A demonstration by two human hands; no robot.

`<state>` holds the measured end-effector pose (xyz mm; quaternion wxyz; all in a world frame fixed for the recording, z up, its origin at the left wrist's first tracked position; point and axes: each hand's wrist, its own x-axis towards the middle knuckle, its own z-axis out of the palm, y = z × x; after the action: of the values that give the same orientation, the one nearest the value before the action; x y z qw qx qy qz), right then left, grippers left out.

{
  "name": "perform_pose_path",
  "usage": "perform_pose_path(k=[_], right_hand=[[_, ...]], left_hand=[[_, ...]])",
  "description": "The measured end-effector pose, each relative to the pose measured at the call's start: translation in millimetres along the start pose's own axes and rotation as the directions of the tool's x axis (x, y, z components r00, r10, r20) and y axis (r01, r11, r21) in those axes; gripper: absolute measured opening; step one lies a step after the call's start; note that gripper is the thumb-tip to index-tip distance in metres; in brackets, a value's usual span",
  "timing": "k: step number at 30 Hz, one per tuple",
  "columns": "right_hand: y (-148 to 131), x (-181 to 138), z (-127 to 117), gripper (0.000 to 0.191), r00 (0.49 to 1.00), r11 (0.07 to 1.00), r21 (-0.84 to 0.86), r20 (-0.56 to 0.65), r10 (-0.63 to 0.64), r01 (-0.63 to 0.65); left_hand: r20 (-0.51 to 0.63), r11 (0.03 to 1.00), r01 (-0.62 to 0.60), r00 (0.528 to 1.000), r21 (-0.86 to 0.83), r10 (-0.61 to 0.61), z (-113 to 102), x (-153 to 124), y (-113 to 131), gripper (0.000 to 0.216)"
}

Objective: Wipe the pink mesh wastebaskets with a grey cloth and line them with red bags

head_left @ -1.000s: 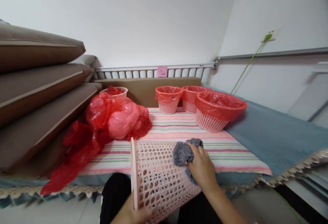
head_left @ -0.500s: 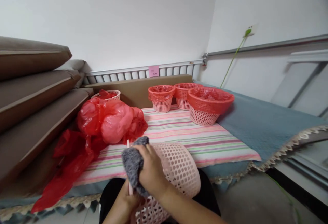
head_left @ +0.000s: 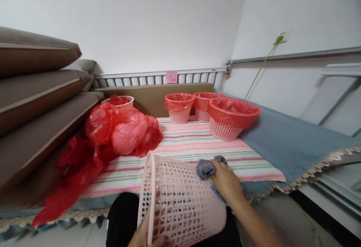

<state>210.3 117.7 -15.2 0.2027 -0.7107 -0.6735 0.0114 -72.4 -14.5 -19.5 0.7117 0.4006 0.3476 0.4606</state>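
Note:
A pink perforated plastic basket [head_left: 183, 198] lies on its side across my lap, its rim toward the left. My left hand [head_left: 146, 234] grips it at the lower rim, with some fingers inside and partly seen through the holes. In my right hand [head_left: 227, 181] is a grey fuzzy cloth [head_left: 206, 169], pressed against the upper side of the basket near its base. Part of the cloth shows below the hand too.
Three pink baskets lined with red plastic bags, one a large basket [head_left: 227, 128], stand on the striped cloth [head_left: 180, 137]. Crumpled red bags [head_left: 129, 130] lie at left, before another basket [head_left: 128, 102]. Brown cushions [head_left: 42, 85] are stacked at far left.
My right hand has moved the cloth from the basket's rim rightward to its side near the base. The basket has tilted so its rim opening shows more. My left hand still grips the rim.

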Motion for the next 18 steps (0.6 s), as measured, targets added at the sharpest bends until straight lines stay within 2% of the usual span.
perform_pose_path(k=[3, 4, 7, 10, 13, 15, 18], right_hand=[[23, -6, 15, 0.045, 0.998, 0.997, 0.049, 0.023, 0.056, -0.057], [23, -8, 18, 0.045, 0.999, 0.994, 0.095, 0.018, 0.047, -0.048], [2, -13, 14, 0.046, 1.0, 0.96, 0.28, -0.007, -0.019, 0.02], [-31, -14, -13, 0.054, 0.985, 0.898, 0.415, -0.148, -0.091, 0.145], [-59, -14, -41, 0.056, 0.922, 0.842, 0.449, -0.364, -0.135, 0.3], [-72, -13, -46, 0.055, 0.89, 0.813, 0.446, -0.418, -0.179, 0.374], [-85, -8, -29, 0.058, 0.901, 0.79, 0.46, -0.35, -0.258, 0.405]], left_hand=[[0.093, 0.997, 0.073, 0.993, -0.011, -0.071, 7, 2, 4, 0.091], [0.082, 0.995, 0.099, 0.992, -0.028, -0.097, 9, 4, 7, 0.095], [-0.056, 0.995, 0.099, 0.994, 0.01, -0.098, 16, 10, 26, 0.093], [-0.133, 0.988, -0.008, 0.991, 0.157, 0.029, 22, 6, 49, 0.074], [-0.087, 0.939, -0.136, 0.981, 0.315, 0.171, 27, 0, 61, 0.054], [-0.024, 0.906, -0.18, 0.979, 0.384, 0.205, 24, 2, 55, 0.053], [0.033, 0.891, -0.222, 0.973, 0.396, 0.227, 6, 15, 21, 0.055]])
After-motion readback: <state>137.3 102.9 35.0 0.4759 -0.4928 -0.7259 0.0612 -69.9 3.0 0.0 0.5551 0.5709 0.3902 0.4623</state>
